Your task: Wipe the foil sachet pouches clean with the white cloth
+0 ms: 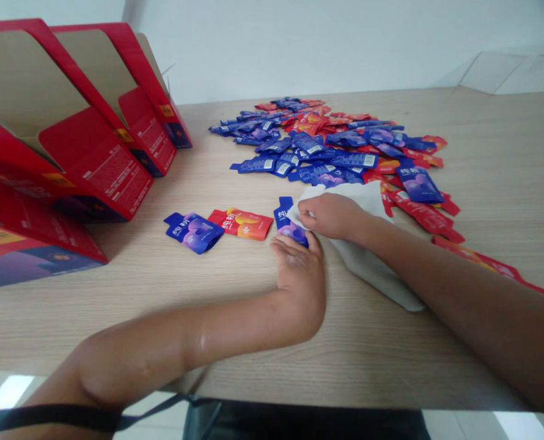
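A blue spouted pouch [291,230] with purple fruit printed on it lies flat on the table in front of me. My left hand [298,256] holds its near end, thumb on one side and fingers on the other. Bunched in my closed right hand [329,215] is a white cloth [363,260], one edge touching the pouch's upper face; the rest trails across the table under my forearm. Just left of this pouch are a red pouch [247,224] and another blue pouch [194,232], laid nearly in a row.
Beyond my hands spreads a heap of blue and red pouches [308,143], some trailing to the right. Several open red boxes [104,162] stand along the left side. A clear plastic piece [492,72] is by the wall. The wooden table's [373,360] front edge is close to me.
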Motion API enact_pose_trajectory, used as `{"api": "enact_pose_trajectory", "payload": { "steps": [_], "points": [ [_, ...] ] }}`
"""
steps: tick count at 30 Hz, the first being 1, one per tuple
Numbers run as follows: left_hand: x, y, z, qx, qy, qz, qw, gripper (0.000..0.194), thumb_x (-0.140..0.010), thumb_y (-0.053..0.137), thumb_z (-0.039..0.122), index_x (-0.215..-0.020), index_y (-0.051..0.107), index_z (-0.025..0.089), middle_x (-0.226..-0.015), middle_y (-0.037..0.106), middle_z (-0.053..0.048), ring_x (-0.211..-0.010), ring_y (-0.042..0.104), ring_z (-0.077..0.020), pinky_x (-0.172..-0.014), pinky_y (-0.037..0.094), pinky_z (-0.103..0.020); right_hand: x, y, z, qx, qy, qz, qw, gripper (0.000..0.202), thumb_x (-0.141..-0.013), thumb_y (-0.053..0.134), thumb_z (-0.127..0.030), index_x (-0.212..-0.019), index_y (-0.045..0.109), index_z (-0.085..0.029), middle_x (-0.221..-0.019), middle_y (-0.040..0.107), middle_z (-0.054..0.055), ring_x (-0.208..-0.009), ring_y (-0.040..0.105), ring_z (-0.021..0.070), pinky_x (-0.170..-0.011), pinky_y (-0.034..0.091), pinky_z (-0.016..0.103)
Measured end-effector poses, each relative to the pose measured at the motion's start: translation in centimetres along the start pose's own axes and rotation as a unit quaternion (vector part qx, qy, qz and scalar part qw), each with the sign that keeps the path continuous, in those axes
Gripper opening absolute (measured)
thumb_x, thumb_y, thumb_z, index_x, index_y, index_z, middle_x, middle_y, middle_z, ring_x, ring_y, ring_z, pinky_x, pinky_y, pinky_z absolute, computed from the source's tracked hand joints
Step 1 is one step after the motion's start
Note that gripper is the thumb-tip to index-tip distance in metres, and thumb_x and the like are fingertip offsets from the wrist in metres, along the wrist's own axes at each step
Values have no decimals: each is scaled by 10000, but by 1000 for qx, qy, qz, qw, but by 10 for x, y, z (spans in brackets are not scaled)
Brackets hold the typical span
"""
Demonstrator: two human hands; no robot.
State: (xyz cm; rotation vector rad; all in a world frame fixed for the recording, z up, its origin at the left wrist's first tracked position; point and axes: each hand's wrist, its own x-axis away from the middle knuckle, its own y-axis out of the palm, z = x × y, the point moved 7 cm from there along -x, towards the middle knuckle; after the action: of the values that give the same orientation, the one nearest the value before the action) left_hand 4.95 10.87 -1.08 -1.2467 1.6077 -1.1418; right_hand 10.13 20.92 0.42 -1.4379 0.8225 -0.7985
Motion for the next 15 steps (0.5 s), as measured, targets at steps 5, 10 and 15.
{"api": "enact_pose_trajectory", "payload": {
  "steps": [5, 10, 15],
  "points": [
    [0, 1, 1, -22, 13, -1, 1000, 515, -924, 311, 16, -1419, 430, 98, -1207, 636, -321, -1099, 660, -315, -879, 509, -487, -3, 3, 12, 33, 33, -4, 999, 321, -909, 402, -337, -916, 683, -183, -916, 726, 100, -777, 618, 198, -556, 232, 288],
    [1, -3, -1, -3, 10, 6, 1000, 508, -922, 310, 15, -1406, 444, 88, -1153, 670, -302, -1063, 673, -308, -826, 527, -459, -1, -6, 12, 25, 32, 17, 999, 333, -904, 394, -357, -890, 681, -188, -896, 724, 101, -748, 604, 201, -548, 224, 293],
    [1, -5, -3, 38, -8, 7, 999, 498, -913, 289, -4, -1367, 482, 60, -1178, 645, -329, -1072, 666, -319, -850, 508, -478, 5, -18, -9, -11, -30, 37, 999, 312, -895, 417, -364, -845, 670, -189, -823, 707, 71, -699, 562, 175, -566, 232, 288]
  ]
}}
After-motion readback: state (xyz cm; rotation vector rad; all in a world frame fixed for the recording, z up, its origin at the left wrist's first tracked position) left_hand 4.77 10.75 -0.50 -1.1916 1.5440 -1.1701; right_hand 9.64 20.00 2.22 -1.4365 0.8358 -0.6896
